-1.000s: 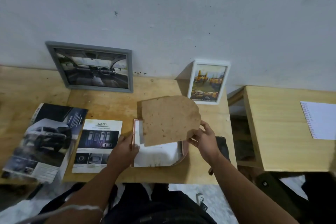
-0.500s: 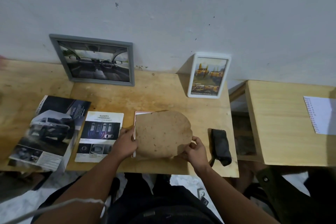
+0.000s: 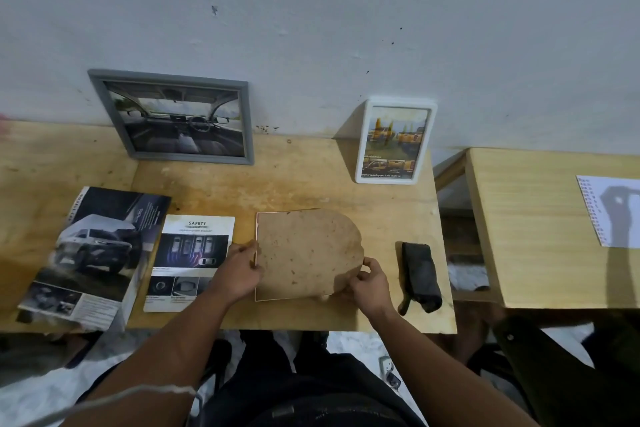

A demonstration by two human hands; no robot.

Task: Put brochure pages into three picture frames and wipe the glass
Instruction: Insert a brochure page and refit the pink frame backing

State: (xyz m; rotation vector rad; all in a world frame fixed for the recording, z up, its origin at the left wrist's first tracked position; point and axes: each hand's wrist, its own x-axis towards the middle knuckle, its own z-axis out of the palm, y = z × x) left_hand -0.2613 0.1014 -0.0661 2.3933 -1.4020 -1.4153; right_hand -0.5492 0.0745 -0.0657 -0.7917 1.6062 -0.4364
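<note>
On the plywood table (image 3: 294, 184), lower centre, left hand (image 3: 239, 269) and right hand (image 3: 369, 282) pinch the backing board's (image 3: 304, 253) side edges; it looks thin, stiff, light and chipped.

On the wooden worktop (image 3: 304, 180) before me lies a brown speckled backing board (image 3: 308, 255), flat on a thin-edged frame. My left hand (image 3: 239, 270) is at its left edge, my right hand (image 3: 369, 282) at its right. Just left lies a loose "SAFETY" brochure page (image 3: 192, 253), further left an open car brochure (image 3: 93, 253). Right of the board lies a folded dark cloth (image 3: 420, 276). Behind, a grey-framed picture (image 3: 176, 118) and a white-framed picture (image 3: 394, 140) lean against the wall (image 3: 346, 10).
</note>
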